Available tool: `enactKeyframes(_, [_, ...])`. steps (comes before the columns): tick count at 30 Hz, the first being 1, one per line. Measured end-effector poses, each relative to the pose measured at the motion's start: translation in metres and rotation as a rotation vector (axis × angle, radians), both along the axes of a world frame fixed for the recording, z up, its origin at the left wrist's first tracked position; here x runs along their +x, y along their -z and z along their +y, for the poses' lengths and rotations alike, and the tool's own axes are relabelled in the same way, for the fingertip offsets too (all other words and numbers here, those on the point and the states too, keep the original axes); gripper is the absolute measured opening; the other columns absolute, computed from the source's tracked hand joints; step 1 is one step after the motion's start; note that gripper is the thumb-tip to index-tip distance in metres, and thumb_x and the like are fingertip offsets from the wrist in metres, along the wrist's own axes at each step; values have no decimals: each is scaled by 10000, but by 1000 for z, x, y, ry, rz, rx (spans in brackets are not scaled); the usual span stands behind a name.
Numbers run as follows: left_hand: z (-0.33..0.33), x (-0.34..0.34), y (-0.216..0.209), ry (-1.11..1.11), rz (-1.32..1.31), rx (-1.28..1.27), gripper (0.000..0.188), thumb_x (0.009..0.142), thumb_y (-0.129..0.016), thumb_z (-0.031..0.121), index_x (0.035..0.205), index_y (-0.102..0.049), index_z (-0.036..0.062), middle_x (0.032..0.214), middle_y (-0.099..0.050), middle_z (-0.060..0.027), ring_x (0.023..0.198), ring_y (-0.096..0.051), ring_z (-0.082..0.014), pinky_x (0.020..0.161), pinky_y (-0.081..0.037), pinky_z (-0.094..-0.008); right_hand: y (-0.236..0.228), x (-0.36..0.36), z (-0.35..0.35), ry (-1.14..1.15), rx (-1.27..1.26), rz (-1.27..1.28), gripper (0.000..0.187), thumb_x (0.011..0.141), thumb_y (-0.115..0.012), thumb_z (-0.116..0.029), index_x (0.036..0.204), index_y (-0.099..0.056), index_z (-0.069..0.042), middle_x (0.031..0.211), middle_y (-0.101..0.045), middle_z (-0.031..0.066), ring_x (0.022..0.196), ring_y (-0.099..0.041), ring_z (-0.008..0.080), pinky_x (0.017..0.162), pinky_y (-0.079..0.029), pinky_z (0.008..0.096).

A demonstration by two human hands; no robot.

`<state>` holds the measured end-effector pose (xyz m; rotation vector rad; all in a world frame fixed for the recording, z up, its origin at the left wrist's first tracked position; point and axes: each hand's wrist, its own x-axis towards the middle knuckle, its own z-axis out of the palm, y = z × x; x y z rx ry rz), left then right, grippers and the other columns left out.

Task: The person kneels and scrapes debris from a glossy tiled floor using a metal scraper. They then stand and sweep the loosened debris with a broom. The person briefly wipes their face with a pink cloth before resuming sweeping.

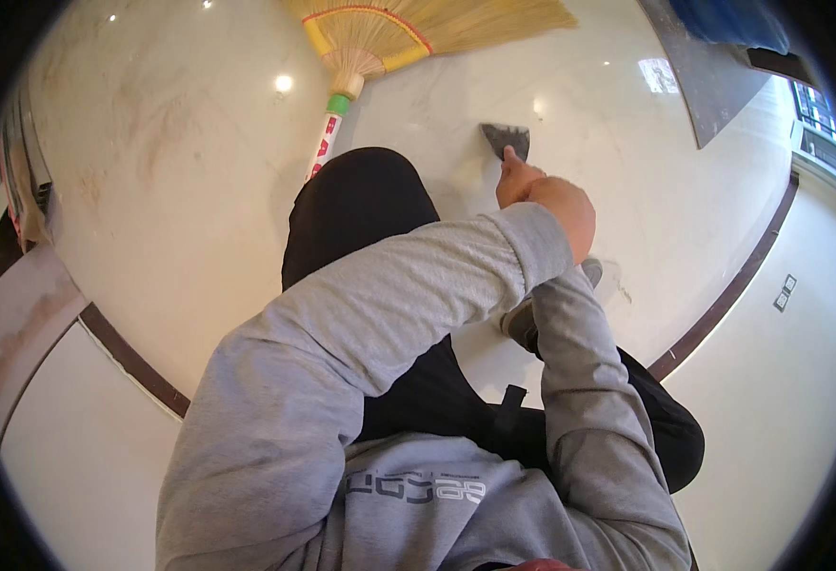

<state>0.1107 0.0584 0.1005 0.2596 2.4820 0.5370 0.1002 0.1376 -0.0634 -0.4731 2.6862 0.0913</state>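
I crouch over a glossy pale marble floor (pixel 189 190) with both grey-sleeved arms stretched forward. My two hands are clasped together on the handle of a small dark scraper (pixel 507 140), whose blade lies flat on the floor. My left hand (pixel 568 211) sits over the back of the grip. My right hand (pixel 517 181) is in front, thumb pointing toward the blade. The handle itself is hidden inside the hands.
A straw broom (pixel 389 33) with a white handle lies on the floor ahead; its handle runs behind my black-trousered knee (pixel 361 205). My grey shoe (pixel 523 322) is under my arms. A dark border strip (pixel 723 300) curves across the floor. A dark panel (pixel 713 81) leans at the top right.
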Motion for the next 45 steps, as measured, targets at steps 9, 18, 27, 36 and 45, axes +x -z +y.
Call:
enactKeyframes(9, [20,-9,56,-168,181,-196,141,773,-602,156,824,-719,96,844,-695,-77,809,-664,-239,641,-519,-412,-13,-17,-12,-14,67,-58,280,923,-489,-275,1058,-665,-105,987,-660,174,934,-642,348,823,-482,456])
enactKeyframes(18, [-20,-8,-29,-116,85,-79,258,753,-647,174,987,-719,92,970,-708,-77,879,-682,-235,693,-552,-408,-17,-13,-37,26,55,-83,329,965,-442,-309,1001,-693,-99,981,-678,166,968,-640,348,869,-464,465])
enactKeyframes(27, [-31,-6,-39,-172,88,-3,238,768,-635,179,970,-719,86,1005,-701,-94,906,-675,-251,703,-546,-430,-28,-6,-52,106,104,-61,371,989,-418,-327,981,-710,-99,972,-690,161,982,-638,357,905,-451,465])
enactKeyframes(36, [-24,-14,-46,-148,49,32,272,756,-637,180,997,-717,82,1005,-703,-89,897,-676,-255,674,-544,-434,30,-31,-22,-137,339,-106,407,994,-393,-311,949,-707,-55,1012,-678,194,954,-650,384,799,-502,489])
enactKeyframes(45, [-29,-11,-51,-146,-24,23,326,745,-649,190,1044,-694,67,1050,-686,-103,926,-666,-263,686,-541,-440,30,-16,-24,-78,56,56,395,992,-379,-264,922,-696,-38,953,-685,188,893,-657,370,780,-507,482])
